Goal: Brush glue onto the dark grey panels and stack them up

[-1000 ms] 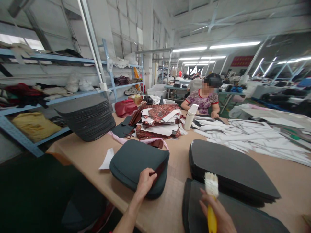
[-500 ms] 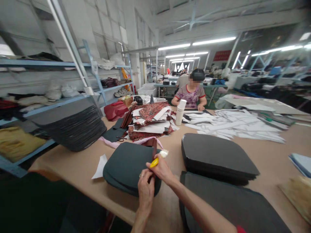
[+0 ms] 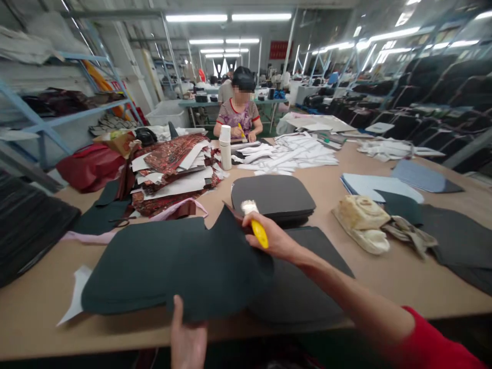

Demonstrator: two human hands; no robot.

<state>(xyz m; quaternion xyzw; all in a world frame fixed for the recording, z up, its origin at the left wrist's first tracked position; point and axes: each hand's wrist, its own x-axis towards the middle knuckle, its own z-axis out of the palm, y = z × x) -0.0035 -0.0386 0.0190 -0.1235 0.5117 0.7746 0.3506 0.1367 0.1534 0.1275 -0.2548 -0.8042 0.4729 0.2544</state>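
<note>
A dark green sheet (image 3: 219,271), with rounded corners, is lifted and bent between my hands. My left hand (image 3: 188,338) grips its near edge, thumb on top and fingers underneath, mostly hidden. My right hand (image 3: 271,238) is closed around a brush (image 3: 260,234) with a yellow handle and whitish bristles. The same hand also pinches the sheet's far right corner, beside a narrow brown strip (image 3: 234,211). Left of the lifted sheet lies a stack of similar green pieces (image 3: 130,266). Below and right of my right hand are dark grey panels (image 3: 300,297) on the table.
Behind my right hand sits a stack of grey panels (image 3: 272,195). Patterned red and white pieces (image 3: 172,169) are piled at the left. A white bottle (image 3: 225,148), white strips (image 3: 292,154) and a co-worker (image 3: 238,113) are farther back. A cream cloth bundle (image 3: 361,220) lies right.
The view has turned right. My hands, earlier together at the green stack's right edge, have spread apart and lifted a green sheet to the right. The brush stays in my right hand.
</note>
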